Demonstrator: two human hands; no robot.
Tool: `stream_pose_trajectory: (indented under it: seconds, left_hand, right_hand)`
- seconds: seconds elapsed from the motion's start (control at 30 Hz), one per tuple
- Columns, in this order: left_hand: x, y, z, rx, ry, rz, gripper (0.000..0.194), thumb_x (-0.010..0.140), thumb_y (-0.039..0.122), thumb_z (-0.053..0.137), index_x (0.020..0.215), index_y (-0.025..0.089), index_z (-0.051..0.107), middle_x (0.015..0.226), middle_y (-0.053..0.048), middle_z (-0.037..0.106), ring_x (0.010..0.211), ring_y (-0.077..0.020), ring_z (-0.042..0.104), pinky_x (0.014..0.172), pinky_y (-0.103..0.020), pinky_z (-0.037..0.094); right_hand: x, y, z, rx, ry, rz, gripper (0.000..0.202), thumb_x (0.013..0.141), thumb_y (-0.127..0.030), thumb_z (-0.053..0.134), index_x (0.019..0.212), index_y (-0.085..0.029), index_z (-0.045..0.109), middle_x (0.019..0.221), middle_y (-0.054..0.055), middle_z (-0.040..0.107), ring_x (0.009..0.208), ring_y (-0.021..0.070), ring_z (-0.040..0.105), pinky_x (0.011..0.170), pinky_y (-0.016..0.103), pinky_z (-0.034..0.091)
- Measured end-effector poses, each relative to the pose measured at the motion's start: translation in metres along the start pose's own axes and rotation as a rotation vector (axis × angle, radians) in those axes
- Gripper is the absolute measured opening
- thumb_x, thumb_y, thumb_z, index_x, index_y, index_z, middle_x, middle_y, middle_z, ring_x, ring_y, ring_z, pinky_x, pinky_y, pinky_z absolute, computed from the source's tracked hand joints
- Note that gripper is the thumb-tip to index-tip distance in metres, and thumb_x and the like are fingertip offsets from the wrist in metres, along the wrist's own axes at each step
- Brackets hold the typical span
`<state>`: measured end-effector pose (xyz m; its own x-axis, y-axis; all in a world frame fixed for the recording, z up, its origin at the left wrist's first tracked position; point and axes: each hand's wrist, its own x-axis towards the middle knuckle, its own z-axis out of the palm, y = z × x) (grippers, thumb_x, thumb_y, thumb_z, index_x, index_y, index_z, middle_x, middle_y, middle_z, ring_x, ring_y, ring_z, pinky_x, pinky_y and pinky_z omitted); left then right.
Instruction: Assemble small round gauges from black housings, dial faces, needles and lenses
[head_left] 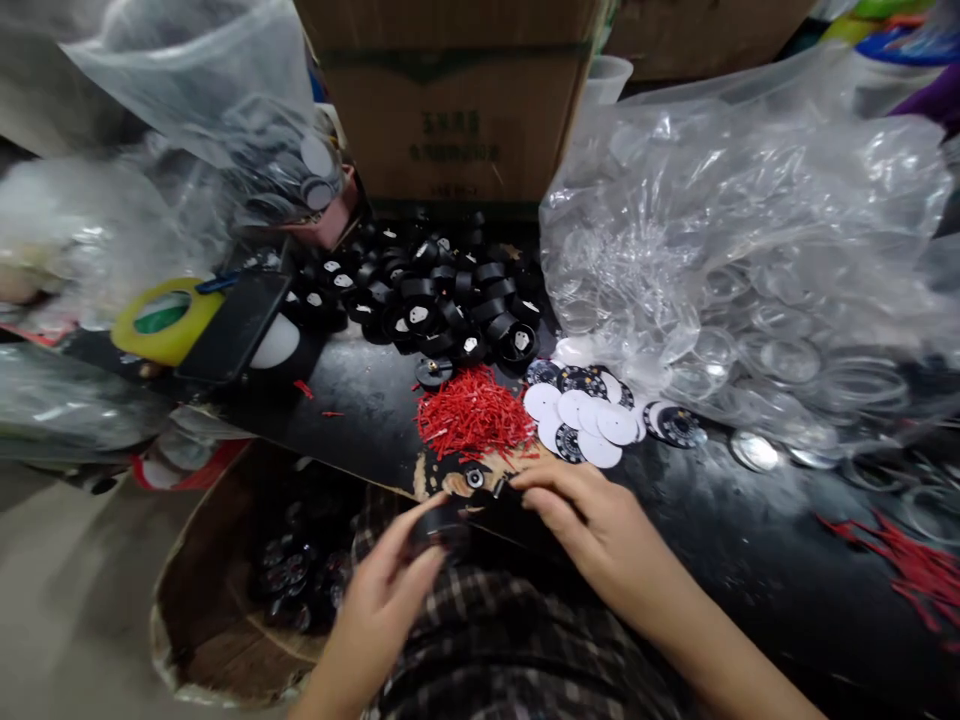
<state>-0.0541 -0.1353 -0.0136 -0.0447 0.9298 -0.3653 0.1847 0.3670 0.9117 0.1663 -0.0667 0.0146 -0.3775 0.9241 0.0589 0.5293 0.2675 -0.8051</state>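
Observation:
At the table's front edge my left hand [375, 600] grips a round black case [439, 528] between thumb and fingers; the case is blurred. My right hand [600, 525], thumb and forefinger close together, pinches a small dark piece [500, 488] with a shiny side, too small to name. Between the hands, a small ring-shaped part [475, 479] lies on a worn patch of the tabletop. Just beyond it is a heap of thin red pointers [476, 415]. White and black printed dials [592, 415] overlap to the right of that heap.
Black round cases [450, 300] are piled behind the pointers, before a cardboard box [450, 130]. A plastic bag of clear round covers [645, 230] fills the right. A phone [236, 330] and yellow tape roll [161, 325] lie left. Below stands an open carton [195, 610].

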Motion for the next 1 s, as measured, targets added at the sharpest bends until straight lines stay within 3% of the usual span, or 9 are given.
stream_pose_trajectory:
  seconds: [0.1, 0.17, 0.27, 0.4, 0.57, 0.67, 0.77, 0.9, 1.0]
  left_hand:
    - [-0.006, -0.025, -0.043, 0.324, 0.477, 0.107, 0.044, 0.086, 0.04, 0.056, 0.128, 0.027, 0.055, 0.136, -0.008, 0.057, 0.13, -0.0303, 0.047, 0.111, -0.05, 0.03]
    - [0.007, -0.024, -0.053, 0.593, 0.579, 0.283, 0.042, 0.085, 0.036, 0.057, 0.126, 0.023, 0.056, 0.142, -0.011, 0.05, 0.135, -0.0306, 0.039, 0.113, -0.052, 0.025]
    - [0.051, 0.006, -0.041, 0.7, 0.468, 0.533, 0.033, 0.091, 0.028, 0.048, 0.123, 0.022, 0.056, 0.13, -0.01, 0.06, 0.124, -0.024, 0.05, 0.109, -0.046, 0.034]
    - [0.117, 0.051, -0.019, 0.686, 0.326, 0.588, 0.033, 0.086, 0.022, 0.056, 0.119, 0.019, 0.057, 0.123, -0.011, 0.063, 0.118, -0.0251, 0.054, 0.106, -0.046, 0.037]
    - [0.152, 0.061, -0.021, 0.62, 0.224, 0.595, 0.038, 0.077, 0.017, 0.064, 0.114, 0.019, 0.06, 0.117, -0.01, 0.064, 0.114, -0.0265, 0.056, 0.104, -0.047, 0.038]
    - [0.142, 0.06, -0.026, 0.525, 0.258, 0.576, 0.039, 0.076, 0.022, 0.065, 0.115, 0.019, 0.058, 0.119, -0.01, 0.06, 0.117, -0.0262, 0.053, 0.105, -0.045, 0.037]
    - [0.112, 0.062, -0.019, 0.344, 0.268, 0.512, 0.039, 0.081, 0.03, 0.061, 0.118, 0.019, 0.054, 0.12, -0.011, 0.059, 0.116, -0.0245, 0.055, 0.102, -0.041, 0.041]
    - [0.065, 0.061, 0.015, -0.478, -0.061, 0.113, 0.028, 0.084, 0.033, 0.06, 0.109, 0.02, 0.059, 0.11, -0.006, 0.066, 0.099, -0.0184, 0.065, 0.09, -0.031, 0.05]
    - [0.048, 0.058, 0.04, -0.815, -0.205, -0.098, 0.026, 0.086, 0.033, 0.06, 0.109, 0.021, 0.064, 0.109, -0.004, 0.069, 0.093, -0.0154, 0.066, 0.084, -0.026, 0.051]
  right_hand:
    - [0.002, 0.003, 0.003, 0.081, 0.015, 0.072, 0.018, 0.095, -0.03, 0.046, 0.096, -0.026, 0.064, 0.097, 0.0, 0.071, 0.087, 0.0165, 0.063, 0.077, 0.03, 0.044]
    - [0.005, -0.001, 0.009, 0.102, -0.043, 0.034, 0.017, 0.094, -0.027, 0.047, 0.09, -0.024, 0.063, 0.094, 0.0, 0.07, 0.086, 0.0169, 0.063, 0.078, 0.03, 0.044]
    - [0.007, -0.012, 0.017, 0.095, -0.151, -0.055, 0.017, 0.094, -0.024, 0.047, 0.086, -0.022, 0.062, 0.088, 0.0, 0.069, 0.086, 0.017, 0.062, 0.078, 0.031, 0.044]
    - [-0.001, -0.014, 0.014, 0.016, -0.189, 0.028, 0.019, 0.094, -0.024, 0.046, 0.087, -0.023, 0.062, 0.086, -0.001, 0.069, 0.082, 0.0166, 0.062, 0.075, 0.031, 0.043]
    - [-0.011, -0.005, 0.009, -0.032, -0.184, 0.117, 0.021, 0.095, -0.027, 0.046, 0.085, -0.023, 0.064, 0.081, -0.002, 0.069, 0.075, 0.0153, 0.061, 0.072, 0.03, 0.043]
    - [-0.008, -0.005, 0.009, -0.015, -0.18, 0.085, 0.022, 0.094, -0.027, 0.046, 0.083, -0.023, 0.064, 0.08, -0.001, 0.069, 0.075, 0.0157, 0.062, 0.073, 0.031, 0.045]
    - [0.0, -0.005, 0.011, 0.035, -0.144, 0.08, 0.019, 0.094, -0.028, 0.046, 0.096, -0.024, 0.064, 0.088, 0.002, 0.069, 0.078, 0.0173, 0.064, 0.07, 0.032, 0.049]
    - [0.012, -0.007, 0.014, -0.068, 0.058, -0.013, 0.053, 0.087, -0.029, 0.058, 0.138, -0.026, 0.042, 0.123, 0.01, 0.058, 0.107, 0.0241, 0.059, 0.091, 0.043, 0.049]
    - [0.015, -0.008, 0.013, -0.206, 0.091, -0.102, 0.064, 0.084, -0.028, 0.062, 0.143, -0.026, 0.037, 0.137, 0.011, 0.049, 0.127, 0.0287, 0.045, 0.104, 0.051, 0.038]
